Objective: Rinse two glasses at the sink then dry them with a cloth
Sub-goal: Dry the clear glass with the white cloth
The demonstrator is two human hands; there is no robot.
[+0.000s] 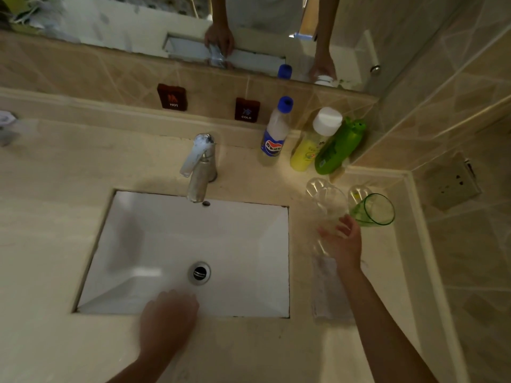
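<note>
A pale, marbled stone tabletop (55,217) runs across the scene, matte and faintly veined. Set into it is a white rectangular sink (154,244) with smooth sloping walls and a round chrome drain (199,273) near its near edge. At the far rim stands a dull metal tap (200,170), a cylinder with a flat lever tilted left. On the beige tiled wall behind it are 2 dark square labels, HOT (172,96) and COLD (246,109).

The left hand (167,319) is blurred over the near rim of the sink, close to the drain; its fingers look loosely curled and nothing shows in them.

Right of the tap, against the wall, stand 3 plastic bottles: a clear one with a blue cap (275,131), a yellow one with a white cap (312,145) and a glossy green one (338,147), touching each other.

Nearer, on the tabletop right of the sink, the right hand (344,244) holds a clear glass (327,205), transparent and smooth, its fingers wrapped around the near part; the glass leans away toward the bottles. Just beside it to the right is a green-tinted glass (377,210) with a round open rim, tilted. A pale, nubbly folded cloth (327,288) lies flat under the right wrist, along the sink's right edge.
</note>
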